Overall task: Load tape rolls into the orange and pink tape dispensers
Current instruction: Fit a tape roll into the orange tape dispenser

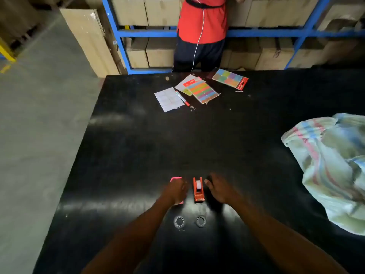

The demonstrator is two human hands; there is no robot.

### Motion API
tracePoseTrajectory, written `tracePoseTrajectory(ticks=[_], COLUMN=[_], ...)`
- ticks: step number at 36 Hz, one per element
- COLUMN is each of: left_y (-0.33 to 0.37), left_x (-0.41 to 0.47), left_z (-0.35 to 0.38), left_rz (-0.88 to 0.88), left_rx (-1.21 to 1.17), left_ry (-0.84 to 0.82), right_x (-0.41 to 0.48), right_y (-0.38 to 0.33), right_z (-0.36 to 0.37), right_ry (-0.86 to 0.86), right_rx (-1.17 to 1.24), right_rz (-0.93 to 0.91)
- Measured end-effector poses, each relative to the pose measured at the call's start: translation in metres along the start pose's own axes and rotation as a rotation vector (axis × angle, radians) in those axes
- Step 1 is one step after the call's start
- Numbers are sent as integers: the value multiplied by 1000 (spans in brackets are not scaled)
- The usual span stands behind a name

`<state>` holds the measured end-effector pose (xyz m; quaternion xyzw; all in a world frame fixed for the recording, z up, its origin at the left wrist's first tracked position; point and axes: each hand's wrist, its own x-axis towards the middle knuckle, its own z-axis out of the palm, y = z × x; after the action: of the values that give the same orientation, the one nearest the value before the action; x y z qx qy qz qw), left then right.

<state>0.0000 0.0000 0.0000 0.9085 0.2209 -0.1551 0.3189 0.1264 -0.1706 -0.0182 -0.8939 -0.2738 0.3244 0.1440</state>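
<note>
Black tabletop (pixel 138 145), near edge: left hand (pixel 174 191) closed over pink dispenser (pixel 175 178), right hand (pixel 219 189) fingers spread, empty, beside orange dispenser (pixel 198 189); two tape rolls (pixel 179 221) nearer still; advise steadying dispenser, seating roll squarely.

No legible text; the red header card (pixel 242 83) print seems blurred.

Both bare forearms reach forward from the lower frame; left hand (pixel 174 191) curled closed, right hand (pixel 218 189) flat with fingers (pixel 209 183) spread.
</note>
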Motion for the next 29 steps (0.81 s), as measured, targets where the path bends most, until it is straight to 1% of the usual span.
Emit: tracePoseTrajectory(ticks=[1, 3, 4, 5, 6, 8, 9, 12, 13, 18, 22, 24, 26, 29], left_y=[4, 13, 24, 28, 31, 37, 36, 27, 24, 30, 39, 40, 39, 38], left_x=[0, 2, -1, 0, 3, 4, 7, 16, 17, 18, 16, 15, 11, 11], left_z=[0, 1, -3, -1, 4, 3, 6, 16, 18, 17, 19, 18, 18, 20], left_rz=[-22, -58, -104, -110, -123, -249, -261, -163, -169, -117, -126, -130, -117, -118], left_rx=[5, 32, -4, -54, -153, -343, -366, -262, -277, -506, -629, -656, -649, -657], left_ry=[-80, -166, -218, -243, -217, -163, -165, -253, -271, -181, -170, -175, -145, -114], right_x=[4, 9, 7, 9, 10, 5, 6, 7, 7, 5, -4, -7, -11, -12], right_y=[0, -1, -5, -6, -7, -14, -15, -18, -18, -20, -23, -24, -23, -18], right_z=[3, 10, 12, 16, 20, 22, 25, 29, 30, 23, 20, 19, 17, 14], right_ry=[-3, -29, -45, -50, -65, -55, -60, -45, -38, -11, 4, 15, 42, 49], right_rx=[46, 110, 122, 139, 154, 175, 202, 255, 293, 425, 507, 539, 577, 576], right_rz=[7, 21, 31, 26, 27, -8, -8, -7, 0, -28, -68, -62, -41, -49])
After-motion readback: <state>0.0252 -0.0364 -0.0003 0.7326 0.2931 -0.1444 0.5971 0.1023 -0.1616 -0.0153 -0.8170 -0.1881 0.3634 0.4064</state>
